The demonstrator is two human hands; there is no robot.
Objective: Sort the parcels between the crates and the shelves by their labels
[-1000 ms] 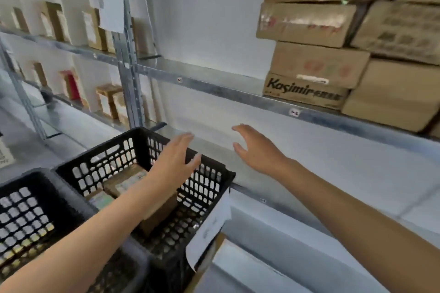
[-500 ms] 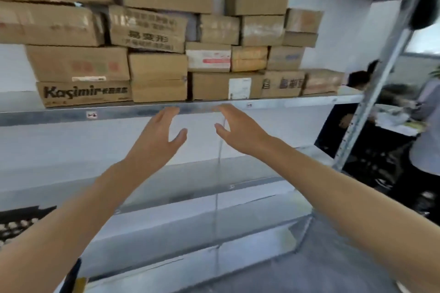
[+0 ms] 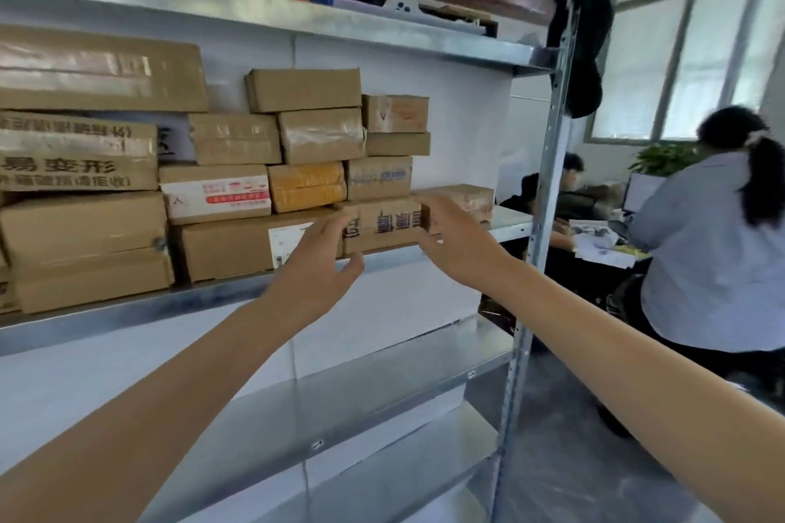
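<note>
Our left hand (image 3: 316, 268) and right hand (image 3: 456, 244) are both empty, fingers spread and thumbs out, with a gap between them. A second ago they hovered over a black crate of parcels lower down. Since then we have turned right and lifted them to the loaded shelf (image 3: 127, 312), and the crates have dropped out of view.

Between the two hands sits a low brown parcel (image 3: 388, 225) with dark printed characters, on the shelf's bottom row near its right end. Our fingertips overlap its two ends, but we cannot tell whether they touch it yet. We judge that we are about to take this parcel off the shelf, not place one there.

A smaller box (image 3: 378, 178) rests on top of it, so pulling the parcel out may shift that one. Beyond the metal upright (image 3: 548, 191), a person in a pale shirt (image 3: 713, 251) stands with their back to us.
</note>
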